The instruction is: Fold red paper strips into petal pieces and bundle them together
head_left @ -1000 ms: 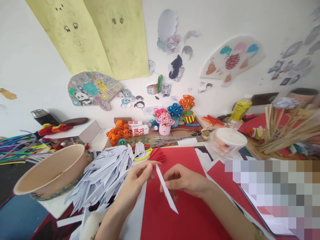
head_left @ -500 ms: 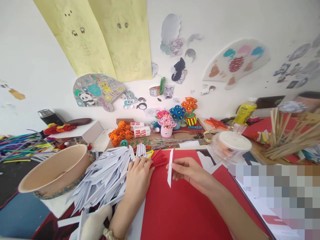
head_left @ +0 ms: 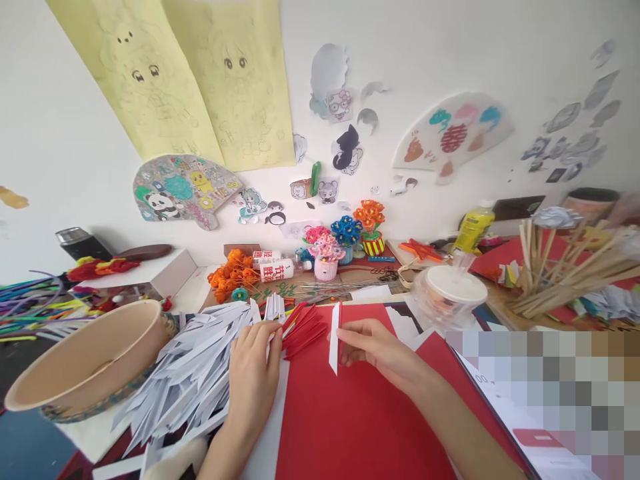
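Note:
My right hand (head_left: 373, 348) pinches a narrow white paper strip (head_left: 334, 339) with pointed ends, held nearly upright over a red paper sheet (head_left: 360, 413). My left hand (head_left: 253, 373) rests palm down at the edge of a big pile of similar white strips (head_left: 195, 367). Its fingertips touch a small bunch of red folded strips (head_left: 303, 327) lying at the top of the red sheet; its fingers are curled over them.
A tan paper bowl (head_left: 85, 360) stands at the left beside coloured pipe cleaners (head_left: 30, 300). A clear tub with a white lid (head_left: 453, 290) and wooden sticks (head_left: 565, 273) lie to the right. Small craft flower pots (head_left: 345, 240) and an orange flower cluster (head_left: 233, 270) line the wall.
My left hand let go of the white strip and moved left to the piles. My right hand raised the strip from slanted to nearly upright and carried it further from me.

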{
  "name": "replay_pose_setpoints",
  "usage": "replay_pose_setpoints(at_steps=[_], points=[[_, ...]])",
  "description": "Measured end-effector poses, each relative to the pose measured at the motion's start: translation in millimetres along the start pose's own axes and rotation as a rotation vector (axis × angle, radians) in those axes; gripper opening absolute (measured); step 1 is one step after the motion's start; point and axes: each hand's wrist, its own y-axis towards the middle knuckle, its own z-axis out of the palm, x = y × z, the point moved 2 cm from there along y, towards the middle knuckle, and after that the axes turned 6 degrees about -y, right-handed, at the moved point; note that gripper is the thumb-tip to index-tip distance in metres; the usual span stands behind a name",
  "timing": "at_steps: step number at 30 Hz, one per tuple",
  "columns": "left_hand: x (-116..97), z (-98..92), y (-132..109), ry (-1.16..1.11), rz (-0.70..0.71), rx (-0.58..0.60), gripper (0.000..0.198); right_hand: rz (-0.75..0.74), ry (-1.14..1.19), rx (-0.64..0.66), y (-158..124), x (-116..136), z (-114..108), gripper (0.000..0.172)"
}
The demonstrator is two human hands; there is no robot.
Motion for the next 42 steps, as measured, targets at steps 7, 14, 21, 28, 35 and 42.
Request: replay_pose_setpoints(at_steps=[7,14,21,28,35,42], points=[[-14,-7.1,0,-0.023,0.167,-0.083,0.012,0.003,-0.022,-0.006,2,1,4,0.038],[-27,-9.2,-4,-0.054,0.383,-0.068,0.023,0.017,-0.058,0.039,4,-4,7,0.036],[-34,-6.4,-7,-0.077,0.469,0.029,0.029,-0.04,-0.08,0.175,1,-3,11,0.033],[-35,-5.0,-7,-0.094,0.486,0.063,0.041,-0.057,-0.06,0.215,1,-3,13,0.031],[-33,1.2,-10,-0.115,0.477,0.127,0.053,-0.1,-0.056,0.219,2,-5,11,0.035],[-35,2.9,-9,-0.167,0.388,0.184,0.052,-0.093,-0.07,0.182,3,-4,11,0.04]])
